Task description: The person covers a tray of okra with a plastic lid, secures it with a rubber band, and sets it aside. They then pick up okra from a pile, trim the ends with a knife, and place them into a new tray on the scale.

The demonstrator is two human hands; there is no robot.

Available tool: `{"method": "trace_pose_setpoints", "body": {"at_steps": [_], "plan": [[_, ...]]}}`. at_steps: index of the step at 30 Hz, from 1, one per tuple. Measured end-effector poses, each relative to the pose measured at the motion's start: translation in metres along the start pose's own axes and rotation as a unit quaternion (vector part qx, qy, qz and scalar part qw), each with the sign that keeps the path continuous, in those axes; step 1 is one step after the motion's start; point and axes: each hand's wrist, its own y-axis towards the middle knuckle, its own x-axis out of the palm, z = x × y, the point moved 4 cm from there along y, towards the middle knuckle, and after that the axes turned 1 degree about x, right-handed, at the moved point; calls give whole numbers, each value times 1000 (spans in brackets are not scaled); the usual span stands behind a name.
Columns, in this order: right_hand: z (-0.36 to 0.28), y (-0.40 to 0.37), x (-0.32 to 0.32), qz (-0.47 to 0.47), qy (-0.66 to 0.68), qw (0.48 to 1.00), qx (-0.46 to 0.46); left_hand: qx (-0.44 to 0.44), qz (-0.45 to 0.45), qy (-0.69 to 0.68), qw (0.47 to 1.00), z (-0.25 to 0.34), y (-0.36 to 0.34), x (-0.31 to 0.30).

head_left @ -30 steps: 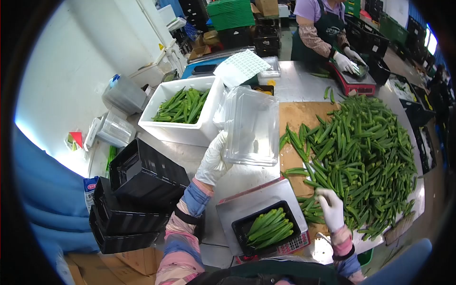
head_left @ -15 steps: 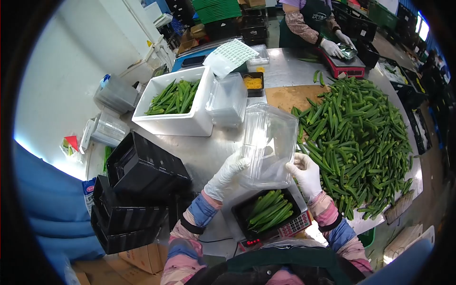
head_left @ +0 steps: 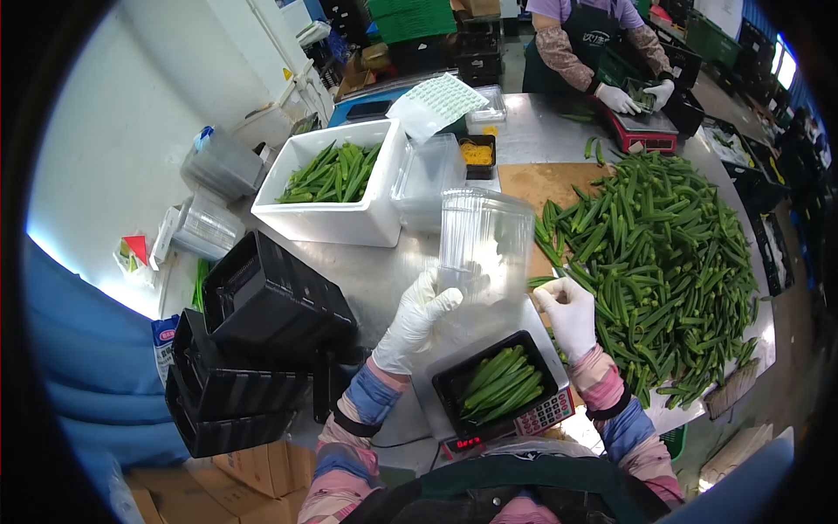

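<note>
My left hand (head_left: pixel 412 325), in a white glove, grips the lower left edge of a stack of clear plastic lids (head_left: pixel 485 240). My right hand (head_left: pixel 569 316), also gloved, is closed in a pinch just right of the stack; whether a thin clear edge is between its fingertips is too hard to see. Below both hands, a black tray (head_left: pixel 447 389) holding okra (head_left: pixel 502 384) rests on a scale with a red keypad (head_left: pixel 543 414). A large heap of loose okra (head_left: pixel 663 271) covers the table's right side.
A white foam box (head_left: pixel 327 223) of okra and clear containers (head_left: pixel 429 179) stand beyond my left hand. Black crates (head_left: pixel 271 297) are stacked at left. A small tray of yellow bands (head_left: pixel 477 155) sits further back. A co-worker (head_left: pixel 587 44) handles a package at a red scale (head_left: pixel 644 135).
The clear stack has shifted slightly left and turned, and my right hand has come away from its lower right side. The co-worker's hands have moved at the far scale.
</note>
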Motion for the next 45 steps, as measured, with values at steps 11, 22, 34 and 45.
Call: {"method": "trace_pose_setpoints", "body": {"at_steps": [11,22,34,45], "plan": [[-40,-9,77,-100,-141,955,-240,44,83,-22,995,-17,13,-10],[-46,-4,91,-125,-101,980,-122,68,139,-27,988,-24,12,-8],[-44,6,81,-193,-33,971,-137,90,135,-47,986,-21,12,-9],[-11,49,7,7,115,993,-12,76,191,-167,964,-16,8,-96]]}}
